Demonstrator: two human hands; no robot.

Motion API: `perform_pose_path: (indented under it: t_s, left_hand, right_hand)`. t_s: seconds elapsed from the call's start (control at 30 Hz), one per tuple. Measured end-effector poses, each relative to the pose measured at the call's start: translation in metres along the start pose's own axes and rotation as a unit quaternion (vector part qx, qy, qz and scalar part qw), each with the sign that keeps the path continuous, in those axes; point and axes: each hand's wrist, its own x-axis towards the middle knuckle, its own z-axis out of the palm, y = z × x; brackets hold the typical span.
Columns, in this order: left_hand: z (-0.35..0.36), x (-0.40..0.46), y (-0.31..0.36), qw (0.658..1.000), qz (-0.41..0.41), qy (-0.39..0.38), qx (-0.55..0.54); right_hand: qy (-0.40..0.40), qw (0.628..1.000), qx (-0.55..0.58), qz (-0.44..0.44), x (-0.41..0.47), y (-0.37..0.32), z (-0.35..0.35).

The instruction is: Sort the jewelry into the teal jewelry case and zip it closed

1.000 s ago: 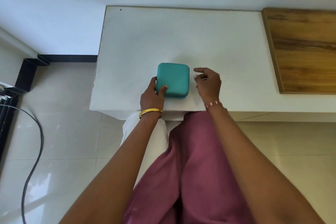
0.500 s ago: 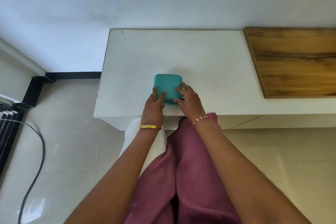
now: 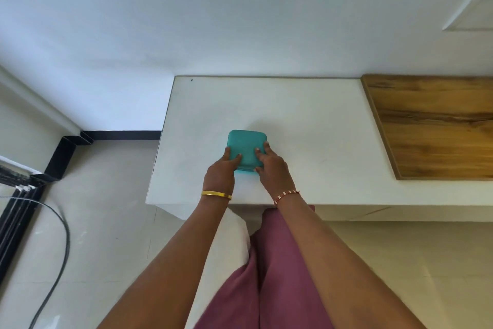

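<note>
The teal jewelry case (image 3: pixel 246 144) lies closed and flat on the white table (image 3: pixel 306 120), near its front edge. My left hand (image 3: pixel 221 171) grips the case's near left corner, thumb along the left side and fingers on the lid. My right hand (image 3: pixel 270 166) holds the near right corner, fingers spread over the lid. Both hands cover the case's front edge, so the zipper there is hidden. No loose jewelry shows on the table.
A wooden panel (image 3: pixel 437 126) covers the table's right part. A white wall rises behind. A black cable (image 3: pixel 60 256) and a black frame (image 3: pixel 16 211) lie on the tiled floor at the left. My maroon-clothed lap (image 3: pixel 277 275) sits below the table edge.
My right hand came from beside the case onto its lid and now grips the right corner. The left hand stays on the left corner. The camera tilted up, showing more wall.
</note>
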Motion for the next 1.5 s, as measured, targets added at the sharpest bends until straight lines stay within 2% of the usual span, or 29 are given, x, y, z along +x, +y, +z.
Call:
perform_pose_path:
  t_s: [0.27, 0.67, 0.93, 1.23, 1.43, 1.5]
  left_hand:
    - [-0.016, 0.056, -0.041, 0.999, -0.011, 0.044, -0.026]
    - [-0.043, 0.143, -0.093, 0.977, -0.043, 0.178, -0.11]
    - [-0.051, 0.161, -0.101, 0.971, -0.055, 0.201, -0.119]
    - [-0.054, 0.159, -0.099, 0.977, -0.051, 0.176, -0.109]
    - [-0.065, 0.15, -0.094, 0.997, -0.042, 0.071, -0.011]
    - [-0.072, 0.143, -0.094, 0.998, -0.022, 0.045, 0.023]
  right_hand:
    - [-0.02, 1.0, -0.014, -0.018, 0.067, -0.035, -0.002]
    - [-0.016, 0.995, -0.06, -0.075, 0.175, -0.082, 0.009]
    - [-0.013, 0.994, -0.052, -0.091, 0.201, -0.09, 0.007]
    - [-0.018, 0.994, -0.053, -0.092, 0.202, -0.089, 0.008]
    - [-0.084, 0.986, -0.091, -0.108, 0.189, -0.08, 0.0]
    - [-0.069, 0.988, -0.093, -0.105, 0.17, -0.065, -0.005]
